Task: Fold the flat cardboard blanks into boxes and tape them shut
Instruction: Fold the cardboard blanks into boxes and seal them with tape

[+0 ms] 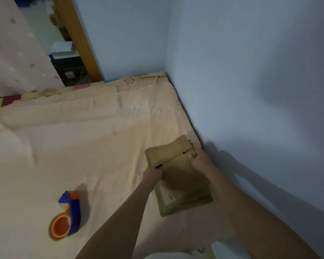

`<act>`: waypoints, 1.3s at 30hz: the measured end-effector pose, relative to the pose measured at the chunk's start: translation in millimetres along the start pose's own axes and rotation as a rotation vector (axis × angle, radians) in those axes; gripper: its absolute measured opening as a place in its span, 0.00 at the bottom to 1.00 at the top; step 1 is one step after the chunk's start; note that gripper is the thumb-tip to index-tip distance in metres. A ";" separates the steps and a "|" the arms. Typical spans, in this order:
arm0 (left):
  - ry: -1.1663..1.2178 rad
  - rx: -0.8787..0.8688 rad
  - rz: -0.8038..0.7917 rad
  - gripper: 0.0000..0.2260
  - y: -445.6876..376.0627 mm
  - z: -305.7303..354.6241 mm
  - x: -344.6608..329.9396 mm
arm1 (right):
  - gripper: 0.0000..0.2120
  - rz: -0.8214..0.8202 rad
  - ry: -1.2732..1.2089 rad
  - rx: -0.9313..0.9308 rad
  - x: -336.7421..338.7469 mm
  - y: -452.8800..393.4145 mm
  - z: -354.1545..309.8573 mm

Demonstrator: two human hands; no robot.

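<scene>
A stack of flat brown cardboard blanks lies on the bed beside the blue wall. Both my hands hold the top blank, which is lifted at its far end above the stack. My left hand grips its left edge with curled fingers. On the right edge, my right hand pinches the blank with the thumb on top. A blue and orange tape dispenser lies on the sheet to the left, apart from both hands.
The peach bedsheet covers the bed, which runs along the blue wall on the right. A wooden door frame and a patterned curtain stand beyond the bed's far edge.
</scene>
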State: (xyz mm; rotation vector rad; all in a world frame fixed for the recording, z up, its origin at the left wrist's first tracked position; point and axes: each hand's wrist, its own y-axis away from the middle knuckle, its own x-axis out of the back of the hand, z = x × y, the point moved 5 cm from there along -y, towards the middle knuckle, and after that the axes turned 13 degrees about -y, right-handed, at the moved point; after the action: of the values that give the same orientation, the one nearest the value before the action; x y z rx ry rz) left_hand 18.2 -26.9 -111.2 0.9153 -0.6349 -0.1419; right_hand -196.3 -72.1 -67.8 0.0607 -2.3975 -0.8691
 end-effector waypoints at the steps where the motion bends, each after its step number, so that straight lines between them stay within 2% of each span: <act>1: 0.031 0.004 -0.002 0.10 3.6 -2.1 3.3 | 0.22 0.008 -0.012 0.038 1.0 5.1 -5.4; 4: 0.123 0.011 -0.020 0.16 13.8 -11.9 13.7 | 0.17 0.011 -0.016 0.167 0.4 15.0 -15.3; 8: 0.261 -0.020 -0.043 0.12 34.8 -33.8 30.0 | 0.19 0.024 0.030 0.322 -10.4 57.8 -51.2; 10: 0.366 -0.035 -0.049 0.13 44.1 -49.7 41.2 | 0.18 0.025 0.061 0.381 -19.4 78.7 -66.9; 13: 0.427 -0.051 0.014 0.14 57.4 -77.7 64.9 | 0.16 -0.002 0.080 0.498 -35.8 106.4 -84.7; 15: 0.336 -0.068 0.139 0.17 65.5 -95.4 86.9 | 0.12 -0.012 0.086 0.563 -50.4 117.8 -91.9; 17: 0.167 -0.109 0.270 0.27 75.1 -108.7 111.9 | 0.06 -0.049 0.092 0.598 -67.3 129.8 -96.9; 19: 0.007 -0.235 0.390 0.33 92.1 -111.2 136.4 | 0.02 -0.089 0.120 0.657 -85.5 144.6 -101.8; 22: -0.066 -0.450 0.409 0.37 102.7 -109.7 163.0 | 0.03 -0.169 0.194 0.718 -116.2 165.6 -104.1; 23: -0.036 -0.488 0.385 0.33 104.9 -112.2 169.7 | 0.04 -0.196 0.208 0.728 -126.1 170.8 -104.0; 26: -0.035 -0.526 0.372 0.10 104.5 -133.0 182.6 | 0.06 -0.242 0.246 0.736 -148.6 181.8 -100.6; 27: -0.034 -0.549 0.362 0.05 105.8 -141.6 185.1 | 0.07 -0.251 0.268 0.733 -152.7 184.0 -98.9; 30: 0.033 -0.592 0.319 0.07 107.2 -171.1 186.8 | 0.11 -0.290 0.271 0.619 -152.7 183.4 -83.8; 34: 0.184 -0.581 0.315 0.09 106.9 -208.8 187.0 | 0.17 -0.216 0.172 0.428 -142.6 166.9 -46.9; 37: 0.278 -0.504 0.305 0.08 100.3 -229.0 177.2 | 0.07 -0.183 0.175 0.373 -152.9 161.9 -25.3; 39: 0.374 -0.439 0.322 0.06 101.8 -233.2 170.3 | 0.05 -0.166 0.144 0.376 -165.9 164.4 -20.9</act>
State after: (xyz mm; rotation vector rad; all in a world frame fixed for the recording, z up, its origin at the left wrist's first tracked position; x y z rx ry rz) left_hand 273.6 133.6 -58.5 0.3907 -0.3720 0.1724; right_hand -23.1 83.5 -40.7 0.4577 -2.4105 -0.4544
